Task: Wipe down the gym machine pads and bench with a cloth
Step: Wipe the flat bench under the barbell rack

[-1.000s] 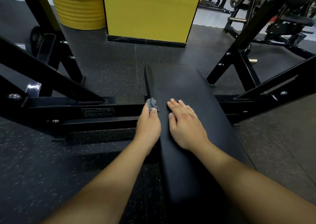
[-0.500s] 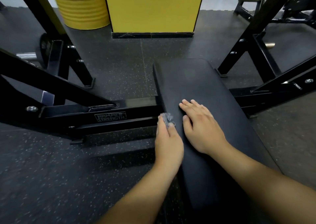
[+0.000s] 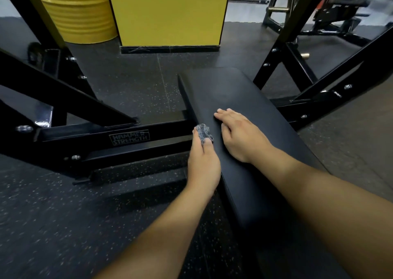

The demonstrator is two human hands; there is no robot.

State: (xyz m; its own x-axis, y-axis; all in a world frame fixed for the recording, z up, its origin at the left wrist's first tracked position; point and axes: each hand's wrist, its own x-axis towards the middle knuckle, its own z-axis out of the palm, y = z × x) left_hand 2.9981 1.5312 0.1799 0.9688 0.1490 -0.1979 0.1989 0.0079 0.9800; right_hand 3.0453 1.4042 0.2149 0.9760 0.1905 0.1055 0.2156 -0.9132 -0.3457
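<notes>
A long black padded bench [image 3: 234, 91] runs from the lower middle of the head view toward the upper centre. My left hand [image 3: 203, 161] is at the bench's left side edge and grips a small speckled grey cloth [image 3: 203, 133], which sticks out past my fingers against that edge. My right hand [image 3: 240, 137] lies palm down on top of the pad beside it, fingers straight and together. Both forearms reach in from the bottom.
Black steel frame beams [image 3: 89, 142] marked Hammer Strength cross on the left, and angled black uprights [image 3: 331, 83] stand on the right. A yellow drum [image 3: 78, 17] and a yellow pillar [image 3: 168, 12] stand behind on the speckled rubber floor. More machines fill the far right.
My left hand has slid with the cloth along the bench's left edge, back toward me and then slightly forward. My right hand has stayed flat on the pad.
</notes>
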